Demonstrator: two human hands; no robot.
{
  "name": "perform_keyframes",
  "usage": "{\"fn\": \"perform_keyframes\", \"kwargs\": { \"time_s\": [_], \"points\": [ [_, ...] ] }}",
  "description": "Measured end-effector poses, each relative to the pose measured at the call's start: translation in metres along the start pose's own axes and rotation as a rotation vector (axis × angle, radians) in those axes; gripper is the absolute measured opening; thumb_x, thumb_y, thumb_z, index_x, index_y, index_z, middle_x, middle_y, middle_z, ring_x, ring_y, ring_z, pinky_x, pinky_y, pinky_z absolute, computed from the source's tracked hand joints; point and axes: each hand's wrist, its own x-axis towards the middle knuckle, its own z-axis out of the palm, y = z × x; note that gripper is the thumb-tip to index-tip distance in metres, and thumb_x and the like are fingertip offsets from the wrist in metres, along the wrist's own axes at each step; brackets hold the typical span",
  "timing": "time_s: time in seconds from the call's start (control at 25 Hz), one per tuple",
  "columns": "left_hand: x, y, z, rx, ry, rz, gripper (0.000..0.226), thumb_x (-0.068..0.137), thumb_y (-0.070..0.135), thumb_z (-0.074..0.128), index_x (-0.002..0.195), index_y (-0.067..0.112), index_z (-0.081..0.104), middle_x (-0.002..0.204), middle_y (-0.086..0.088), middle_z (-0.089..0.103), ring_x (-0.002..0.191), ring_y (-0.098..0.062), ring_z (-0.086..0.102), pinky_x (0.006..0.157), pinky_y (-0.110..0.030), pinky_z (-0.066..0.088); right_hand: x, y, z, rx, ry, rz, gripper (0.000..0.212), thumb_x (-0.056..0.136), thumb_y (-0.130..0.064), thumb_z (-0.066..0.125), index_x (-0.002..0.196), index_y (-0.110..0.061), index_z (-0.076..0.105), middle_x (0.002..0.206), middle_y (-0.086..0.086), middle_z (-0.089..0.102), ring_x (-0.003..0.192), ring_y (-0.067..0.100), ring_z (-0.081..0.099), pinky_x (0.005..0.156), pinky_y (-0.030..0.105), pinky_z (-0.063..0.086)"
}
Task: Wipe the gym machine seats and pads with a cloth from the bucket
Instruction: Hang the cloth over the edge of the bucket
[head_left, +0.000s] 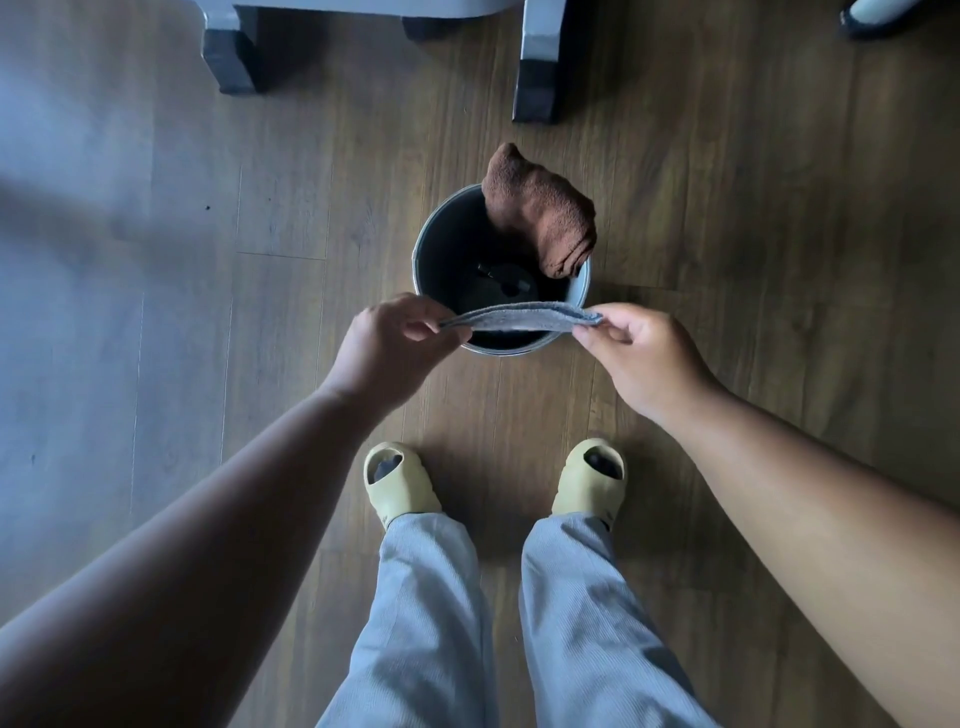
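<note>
Dark wood-plank floor (727, 260) under my slippers (grey machine legs (537, 67) beyond). My left hand (387, 343) and right hand (641, 353) pinch a grey cloth (519, 318) stretched above the bucket (447, 249), a brown towel (545, 218) draping its rim.

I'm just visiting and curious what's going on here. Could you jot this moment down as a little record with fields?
setting: wood floor, machine legs at the top
bucket: metal, on the floor ahead of the person's feet
brown cloth: draped over the bucket's far rim
grey cloth: stretched between both hands above the bucket
left hand: pinches one end
right hand: pinches the other end
footwear: pale slippers
wiping: not yet begun
</note>
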Motion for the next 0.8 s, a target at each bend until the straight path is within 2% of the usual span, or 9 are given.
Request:
{"fn": "perform_keyframes", "kwargs": {
  "time_s": [0.08, 0.16, 0.28, 0.4, 0.48, 0.6, 0.64, 0.72, 0.8],
  "points": [
    [-0.008, -0.009, 0.005, 0.039, -0.027, 0.036, 0.009, 0.086, 0.035, 0.074, 0.091, 0.028, 0.072, 0.089, 0.017, 0.067, 0.079, 0.004, 0.065, 0.068, -0.011, 0.050, -0.008, 0.016, 0.003, -0.068, 0.023, 0.010, 0.017, 0.092, -0.022, 0.069, 0.109, -0.019, 0.074, 0.105, -0.010, 0.069, 0.091, 0.002, 0.063, 0.082, 0.018, 0.047],
    [-0.020, -0.026, 0.016, 0.076, -0.101, 0.075, 0.008, 0.086, 0.035, 0.073, 0.089, 0.028, 0.072, 0.089, 0.019, 0.064, 0.078, 0.005, 0.063, 0.069, -0.013, 0.051, -0.018, 0.042, 0.012, -0.140, 0.019, 0.047, 0.020, 0.090, -0.023, 0.073, 0.109, -0.020, 0.074, 0.108, -0.008, 0.064, 0.092, 0.007, 0.060, 0.085, 0.024, 0.047],
    [-0.033, -0.055, 0.040, 0.149, -0.237, 0.111, 0.009, 0.082, 0.040, 0.074, 0.085, 0.032, 0.071, 0.089, 0.017, 0.064, 0.078, 0.000, 0.063, 0.070, -0.033, 0.058, -0.026, 0.080, 0.030, -0.173, -0.088, 0.168, 0.023, 0.090, -0.022, 0.072, 0.113, -0.024, 0.074, 0.102, -0.009, 0.064, 0.092, 0.008, 0.062, 0.086, 0.030, 0.051],
    [-0.032, -0.075, 0.060, 0.286, -0.387, 0.106, 0.023, 0.080, 0.047, 0.076, 0.096, 0.030, 0.074, 0.094, 0.016, 0.065, 0.080, -0.002, 0.062, 0.072, -0.033, 0.058, -0.022, 0.104, 0.040, -0.255, -0.219, 0.251, 0.033, 0.092, -0.014, 0.063, 0.121, -0.028, 0.069, 0.110, -0.005, 0.066, 0.101, 0.012, 0.062, 0.090, 0.028, 0.049],
    [-0.023, -0.081, 0.067, 0.235, -0.362, -0.045, 0.024, 0.082, 0.048, 0.073, 0.099, 0.030, 0.073, 0.093, 0.017, 0.066, 0.080, 0.003, 0.062, 0.073, -0.027, 0.057, -0.016, 0.109, 0.041, -0.250, -0.226, 0.337, 0.037, 0.090, -0.012, 0.056, 0.119, -0.032, 0.067, 0.112, -0.008, 0.064, 0.101, 0.010, 0.061, 0.089, 0.028, 0.049],
    [0.003, -0.086, 0.084, -0.010, -0.136, -0.439, 0.026, 0.088, 0.043, 0.071, 0.108, 0.028, 0.071, 0.098, 0.011, 0.071, 0.081, -0.003, 0.067, 0.069, -0.025, 0.053, 0.002, 0.114, 0.046, -0.135, -0.107, 0.427, 0.029, 0.091, -0.017, 0.055, 0.113, -0.034, 0.066, 0.108, -0.010, 0.066, 0.093, 0.011, 0.063, 0.080, 0.027, 0.049],
    [0.012, -0.086, 0.092, -0.116, -0.098, -0.554, 0.033, 0.089, 0.040, 0.071, 0.119, 0.025, 0.067, 0.104, 0.006, 0.071, 0.082, -0.007, 0.069, 0.069, -0.026, 0.054, 0.011, 0.113, 0.050, -0.083, -0.078, 0.439, 0.029, 0.092, -0.019, 0.056, 0.116, -0.033, 0.064, 0.110, -0.009, 0.066, 0.093, 0.012, 0.063, 0.081, 0.027, 0.050],
    [0.027, -0.083, 0.105, -0.346, -0.101, -0.742, 0.048, 0.092, 0.032, 0.069, 0.136, 0.024, 0.054, 0.114, 0.000, 0.069, 0.085, -0.011, 0.071, 0.067, -0.029, 0.052, 0.034, 0.110, 0.060, 0.016, -0.059, 0.478, 0.043, 0.092, -0.024, 0.059, 0.134, -0.033, 0.056, 0.122, -0.008, 0.063, 0.103, 0.015, 0.062, 0.094, 0.037, 0.053],
    [0.038, -0.083, 0.114, -0.415, -0.156, -0.795, 0.041, 0.094, 0.025, 0.066, 0.134, 0.022, 0.054, 0.117, -0.002, 0.069, 0.084, -0.011, 0.070, 0.065, -0.028, 0.050, 0.054, 0.107, 0.069, 0.069, -0.082, 0.556, 0.061, 0.091, -0.029, 0.063, 0.148, -0.036, 0.041, 0.131, -0.011, 0.054, 0.117, 0.017, 0.057, 0.102, 0.043, 0.050]
  ]
}}
